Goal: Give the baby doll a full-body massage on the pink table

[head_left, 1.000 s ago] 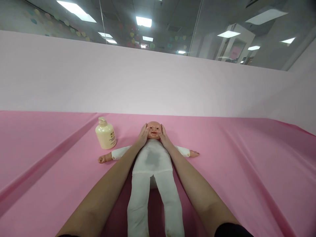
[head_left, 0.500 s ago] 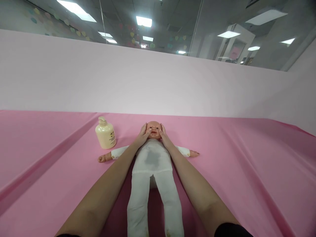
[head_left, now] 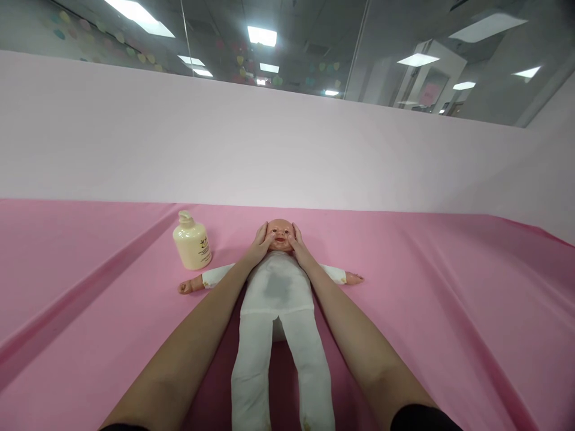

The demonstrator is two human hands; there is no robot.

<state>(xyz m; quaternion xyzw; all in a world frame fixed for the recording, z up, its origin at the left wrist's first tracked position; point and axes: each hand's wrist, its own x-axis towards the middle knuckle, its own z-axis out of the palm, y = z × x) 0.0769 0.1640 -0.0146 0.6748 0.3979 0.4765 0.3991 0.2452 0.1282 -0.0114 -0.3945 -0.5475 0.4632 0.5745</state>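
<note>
A baby doll (head_left: 279, 287) lies on its back, its white cloth body and legs stretched toward me and its arms spread out sideways. A grey patch marks its chest. My left hand (head_left: 260, 245) cups the left side of the doll's head, fingers along the side and thumb on the cheek. On the opposite side, my right hand (head_left: 299, 246) holds the head the same way, its thumb near the mouth. The undersides of both hands are hidden. Left of the doll stands a pale yellow pump bottle (head_left: 192, 242) with dark lettering, touched by neither hand.
A pink sheet (head_left: 112, 269) with several folds covers the surface under the doll. Behind it rises a white wall (head_left: 278, 149), with glass panels (head_left: 305, 48) above that show ceiling lights and coloured decorations.
Both hands keep their place on the doll's head, with at most a tiny shift of the thumbs. The camera view has moved very slightly.
</note>
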